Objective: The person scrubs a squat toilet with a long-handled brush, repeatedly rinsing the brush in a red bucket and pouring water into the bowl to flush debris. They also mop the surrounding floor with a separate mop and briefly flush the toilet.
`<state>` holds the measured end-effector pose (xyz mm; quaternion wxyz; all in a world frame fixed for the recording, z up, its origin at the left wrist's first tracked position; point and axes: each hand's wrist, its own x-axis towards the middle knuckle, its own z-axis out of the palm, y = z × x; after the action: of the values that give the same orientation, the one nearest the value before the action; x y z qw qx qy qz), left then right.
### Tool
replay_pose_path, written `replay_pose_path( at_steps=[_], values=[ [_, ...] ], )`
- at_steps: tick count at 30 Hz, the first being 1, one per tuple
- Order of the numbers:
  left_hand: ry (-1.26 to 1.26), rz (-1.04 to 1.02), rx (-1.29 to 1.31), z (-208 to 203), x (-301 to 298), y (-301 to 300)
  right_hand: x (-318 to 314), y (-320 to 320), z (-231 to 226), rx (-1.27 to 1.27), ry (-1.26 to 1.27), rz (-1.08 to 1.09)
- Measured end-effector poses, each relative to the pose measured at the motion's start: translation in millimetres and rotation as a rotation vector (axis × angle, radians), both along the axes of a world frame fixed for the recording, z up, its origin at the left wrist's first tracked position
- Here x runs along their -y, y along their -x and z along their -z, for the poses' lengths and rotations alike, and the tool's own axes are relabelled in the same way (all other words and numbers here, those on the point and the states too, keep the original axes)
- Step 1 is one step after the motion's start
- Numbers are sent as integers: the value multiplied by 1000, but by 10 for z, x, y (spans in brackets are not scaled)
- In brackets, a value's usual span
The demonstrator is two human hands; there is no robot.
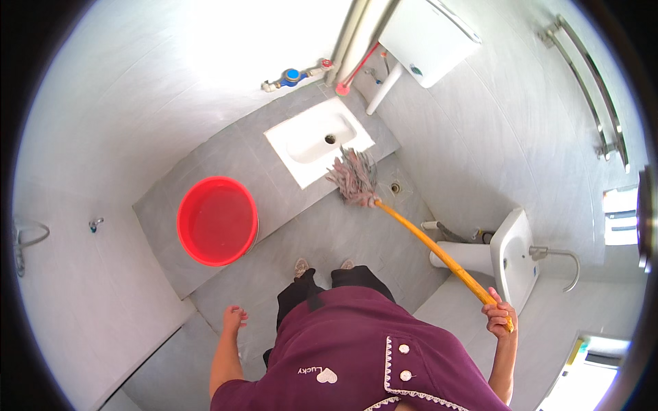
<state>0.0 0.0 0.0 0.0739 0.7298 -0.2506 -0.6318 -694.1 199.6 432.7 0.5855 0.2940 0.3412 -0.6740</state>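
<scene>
My right hand [500, 314] is wrapped round the upper end of a mop's yellow handle [439, 252]. From there the handle slants away to the left. Its mop head [353, 179], a bundle of grey-pink strips, lies over the step edge and touches the near corner of the white squat toilet [293, 155]. At my left side hangs my left hand [235, 318], its fingers loosely bent and slightly apart, holding nothing. Farther ahead of it stands a red bucket [218, 257] on the raised grey step, with what looks like water inside.
A white washbasin [513, 264] with a curved tap juts from the right wall. A white cistern [426, 42] hangs at the far right, beside a red-handled brush [343, 89]. Near the mop head is a floor drain [395, 188]. The raised step [199, 161] crosses the grey tiled floor.
</scene>
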Motion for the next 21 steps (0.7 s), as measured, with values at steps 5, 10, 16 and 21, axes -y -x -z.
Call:
replay_pose_path(
  at_steps=[5, 10, 16, 21],
  values=[
    [-9, -43, 66, -197, 23, -390, 338, 0, 49, 172, -111, 111],
    [-165, -214, 30, -178, -561, -149, 351, 711, -161, 140, -242, 187],
    [-139, -249, 67, -423, -451, 180, 750, 1743, 10, -122, -177, 160],
    [-20, -217, 37, -330, 467, 860, 1743, 2568, 714, -504, -263, 176]
  ],
)
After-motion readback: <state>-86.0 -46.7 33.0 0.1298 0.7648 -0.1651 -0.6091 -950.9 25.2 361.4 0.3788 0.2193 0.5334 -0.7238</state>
